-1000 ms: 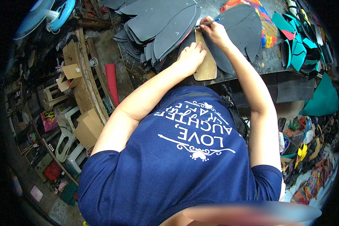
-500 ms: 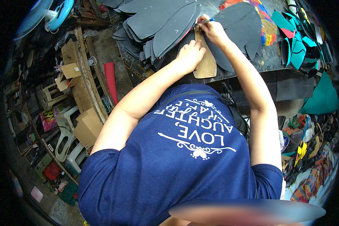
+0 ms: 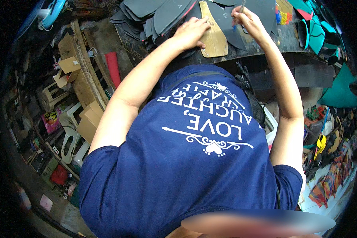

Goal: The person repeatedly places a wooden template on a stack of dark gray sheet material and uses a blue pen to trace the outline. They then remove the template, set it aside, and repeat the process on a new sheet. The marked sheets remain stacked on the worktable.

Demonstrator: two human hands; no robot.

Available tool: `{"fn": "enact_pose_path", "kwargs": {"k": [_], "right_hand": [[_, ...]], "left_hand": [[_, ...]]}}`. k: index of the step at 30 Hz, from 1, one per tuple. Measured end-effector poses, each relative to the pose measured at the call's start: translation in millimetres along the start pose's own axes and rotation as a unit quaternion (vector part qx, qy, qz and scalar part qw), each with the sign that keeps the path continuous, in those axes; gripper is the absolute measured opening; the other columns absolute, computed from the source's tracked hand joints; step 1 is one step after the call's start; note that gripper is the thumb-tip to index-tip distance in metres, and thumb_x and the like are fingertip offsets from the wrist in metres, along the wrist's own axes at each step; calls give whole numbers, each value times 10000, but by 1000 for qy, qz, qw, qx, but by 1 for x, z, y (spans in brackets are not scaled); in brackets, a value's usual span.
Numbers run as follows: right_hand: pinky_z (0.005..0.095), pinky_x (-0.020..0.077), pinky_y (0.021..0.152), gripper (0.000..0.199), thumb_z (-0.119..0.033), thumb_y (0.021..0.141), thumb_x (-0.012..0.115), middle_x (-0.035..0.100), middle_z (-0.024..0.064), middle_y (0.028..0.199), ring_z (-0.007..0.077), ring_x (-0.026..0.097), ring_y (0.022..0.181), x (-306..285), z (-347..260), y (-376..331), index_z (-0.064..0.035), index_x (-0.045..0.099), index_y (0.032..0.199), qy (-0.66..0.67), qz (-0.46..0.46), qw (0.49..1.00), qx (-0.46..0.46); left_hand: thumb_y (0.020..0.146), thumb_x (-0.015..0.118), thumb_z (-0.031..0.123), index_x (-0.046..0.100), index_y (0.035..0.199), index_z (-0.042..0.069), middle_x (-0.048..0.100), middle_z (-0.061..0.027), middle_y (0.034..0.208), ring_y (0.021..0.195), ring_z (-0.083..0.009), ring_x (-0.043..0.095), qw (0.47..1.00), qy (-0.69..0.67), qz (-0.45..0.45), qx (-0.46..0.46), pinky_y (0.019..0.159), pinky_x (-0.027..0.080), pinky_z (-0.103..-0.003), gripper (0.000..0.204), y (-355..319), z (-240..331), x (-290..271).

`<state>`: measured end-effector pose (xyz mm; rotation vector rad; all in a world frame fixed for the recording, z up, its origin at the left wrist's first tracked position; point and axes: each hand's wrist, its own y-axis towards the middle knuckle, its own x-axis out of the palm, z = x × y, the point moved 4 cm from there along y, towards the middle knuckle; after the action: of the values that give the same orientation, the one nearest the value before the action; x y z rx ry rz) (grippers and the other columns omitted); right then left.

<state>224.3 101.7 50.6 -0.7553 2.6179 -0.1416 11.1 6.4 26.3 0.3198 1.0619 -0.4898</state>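
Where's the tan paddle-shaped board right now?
The tan board lies at top centre of the head view, between the left hand, touching its left side, and the right hand.

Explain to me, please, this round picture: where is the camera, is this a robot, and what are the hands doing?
There is no robot here, only a person in a blue shirt using bare hands. The camera is worn on the head and looks down; its wide fisheye lens bends straight edges. On the dark table lie a stack of dark grey sheets at the left and teal pieces at the right. The left hand touches a paddle-shaped wooden board; the right hand holds a slim pen.
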Motion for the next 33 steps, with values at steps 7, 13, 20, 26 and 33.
{"fn": "enact_pose_path", "kwargs": {"k": [7,13,20,26,33], "right_hand": [[271,434,666,179,-166,921,553,534,-5,756,97,494,696,24,29,-62,-28,610,1021,-138,-98,985,45],[311,439,667,306,-298,849,716,566,55,722,145,506,692,37,43,-59,-35,588,940,-273,-102,956,30],[418,486,701,371,-388,793,737,660,138,800,316,652,793,39,29,-61,-65,584,892,-319,-74,942,73],[430,501,721,405,-418,775,736,681,140,843,335,666,843,39,33,-63,-67,604,929,-338,-64,936,72],[302,477,649,422,-434,965,546,645,43,752,140,592,663,21,42,-63,-46,657,843,-109,6,989,98]], "left_hand": [[620,865,339,508,1342,136,397,-109,1490,1284,-331,440,999,-8,12,42,1083,393,-428,830,0,-12,9],[706,824,254,563,1236,77,553,-207,1282,1124,-345,552,987,-22,104,121,937,470,-449,617,-4,-14,1],[659,839,374,517,1344,169,400,-103,1485,1319,-333,408,998,9,40,54,1100,371,-439,784,-3,-11,10],[776,756,267,497,1383,290,428,-175,1425,1339,-362,401,995,71,27,60,1131,332,-442,660,-16,9,9],[813,708,307,535,1359,338,342,-202,1488,1413,-373,301,996,88,-22,16,1167,266,-465,574,-15,18,11]]}}
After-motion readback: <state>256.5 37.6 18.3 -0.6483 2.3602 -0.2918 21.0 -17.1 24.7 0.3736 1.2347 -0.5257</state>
